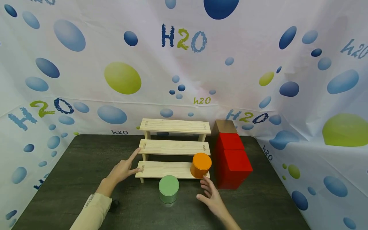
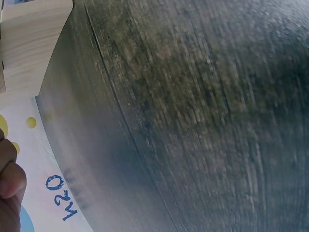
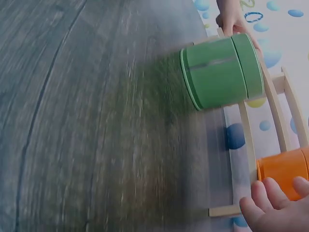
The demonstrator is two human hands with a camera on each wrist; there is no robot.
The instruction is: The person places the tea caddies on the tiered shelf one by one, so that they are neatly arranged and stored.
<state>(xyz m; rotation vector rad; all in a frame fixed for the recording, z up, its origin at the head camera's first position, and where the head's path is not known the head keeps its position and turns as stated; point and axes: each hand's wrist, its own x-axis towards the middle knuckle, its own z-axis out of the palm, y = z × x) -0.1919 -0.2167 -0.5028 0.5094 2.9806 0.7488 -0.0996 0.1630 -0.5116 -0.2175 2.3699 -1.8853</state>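
Observation:
A three-step wooden rack (image 1: 172,147) stands on the dark table. My left hand (image 1: 122,171) is at its left end, index finger extended to the middle step and thumb at the bottom step; the left wrist view shows part of this hand (image 2: 9,181) with curled fingers. On the bottom step's right end sits an orange canister (image 1: 201,164). My right hand (image 1: 212,198) is just in front of it, fingers spread and slightly bent, around nothing; whether a fingertip touches the canister I cannot tell. A green lidded canister (image 1: 168,190) stands on the table before the rack.
Red blocks (image 1: 234,163) stand in a row right of the rack, with a brown block (image 1: 226,126) behind them. A white curtain (image 1: 184,70) printed with blue and green ovals hangs behind and beside the table (image 1: 86,159). A small dark object (image 1: 114,205) lies by the left sleeve.

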